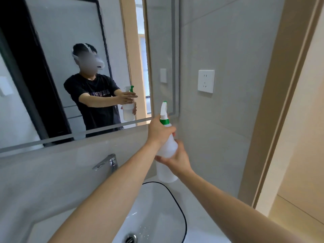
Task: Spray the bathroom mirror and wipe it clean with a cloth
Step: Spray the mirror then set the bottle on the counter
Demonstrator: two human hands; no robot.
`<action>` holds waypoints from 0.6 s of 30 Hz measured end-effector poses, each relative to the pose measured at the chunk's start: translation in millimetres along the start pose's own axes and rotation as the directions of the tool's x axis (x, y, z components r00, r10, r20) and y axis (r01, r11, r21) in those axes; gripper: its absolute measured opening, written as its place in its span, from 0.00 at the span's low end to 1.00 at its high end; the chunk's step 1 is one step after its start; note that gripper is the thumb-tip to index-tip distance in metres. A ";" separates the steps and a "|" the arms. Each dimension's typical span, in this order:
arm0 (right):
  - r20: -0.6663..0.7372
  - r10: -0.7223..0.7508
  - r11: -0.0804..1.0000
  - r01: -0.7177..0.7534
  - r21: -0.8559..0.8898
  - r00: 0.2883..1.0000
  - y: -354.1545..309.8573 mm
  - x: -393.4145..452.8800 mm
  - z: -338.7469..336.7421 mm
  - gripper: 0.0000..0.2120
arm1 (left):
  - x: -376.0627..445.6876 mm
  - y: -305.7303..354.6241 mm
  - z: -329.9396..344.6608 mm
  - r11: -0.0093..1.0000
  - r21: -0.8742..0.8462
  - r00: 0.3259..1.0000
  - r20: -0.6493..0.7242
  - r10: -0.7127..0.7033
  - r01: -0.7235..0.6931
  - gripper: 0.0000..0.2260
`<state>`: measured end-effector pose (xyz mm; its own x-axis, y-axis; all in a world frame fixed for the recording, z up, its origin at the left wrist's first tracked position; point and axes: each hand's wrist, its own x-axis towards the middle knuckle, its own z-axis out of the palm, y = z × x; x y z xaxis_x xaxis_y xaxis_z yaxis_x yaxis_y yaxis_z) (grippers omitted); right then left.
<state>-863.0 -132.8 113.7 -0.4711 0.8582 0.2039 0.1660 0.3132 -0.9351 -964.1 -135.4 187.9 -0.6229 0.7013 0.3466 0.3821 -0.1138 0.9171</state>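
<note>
Gripped at centre frame by the left hand [158, 131] and right hand [177, 159], the white plastic green-collared spray bottle [167, 148] could be misfired past the frameless wall mirror [52, 50] if aimed off.

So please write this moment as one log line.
phase: pre-spray | left hand: grips spray bottle neck | right hand: holds body | mirror: facing | cloth: unseen

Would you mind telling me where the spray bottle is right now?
In the head view the spray bottle is held up right of centre, above the sink, near the mirror's lower right corner; left hand grips its neck, right hand its body.
</note>
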 end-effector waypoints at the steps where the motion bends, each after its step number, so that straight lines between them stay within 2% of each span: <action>1: 0.002 0.010 1.000 -0.010 -0.004 1.000 2.7 -2.4 2.0 0.38 | -2.4 -3.5 -0.8 1.000 0.008 1.000 0.003 -0.008 0.008 0.19; 10: 0.040 0.081 0.996 -0.080 -0.025 0.996 21.5 -28.7 21.3 0.37 | -27.6 -32.6 -12.2 0.997 0.009 0.997 -0.011 -0.083 0.083 0.14; 18: 0.044 0.059 0.998 -0.058 -0.007 0.997 21.3 -43.7 43.5 0.37 | -41.0 -40.6 -34.6 0.998 0.043 0.999 -0.034 -0.039 0.040 0.11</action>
<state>-876.5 -181.4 72.2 -0.4980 0.8565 0.1358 0.1996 0.2656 -0.9432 -977.7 -183.9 143.3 -0.6604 0.6806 0.3172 0.3858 -0.0548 0.9210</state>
